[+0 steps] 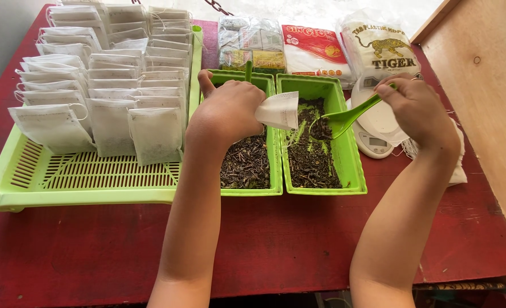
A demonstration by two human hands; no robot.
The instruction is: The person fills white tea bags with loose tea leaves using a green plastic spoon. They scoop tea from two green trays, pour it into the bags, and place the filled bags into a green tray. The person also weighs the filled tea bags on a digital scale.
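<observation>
1. Tea bag (279,110), small, white and empty, is pinched in the left hand (230,111) over the right green bin (352,165) of loose tea.
2. Right hand (415,105) grips a green scoop (344,120), its bowl loaded and just beside the bag's mouth.
3. Filling seems to be the step in hand; next calls for tipping the scoop into the mouth.
4. Filled bags (110,80) stand in the tray (82,194) left of the bin; a scale (372,134) sits right of it.

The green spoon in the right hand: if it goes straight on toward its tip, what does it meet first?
Probably the white paper bag in the left hand; the green spoon, held by the right hand, points there, though depth is unclear.
</observation>
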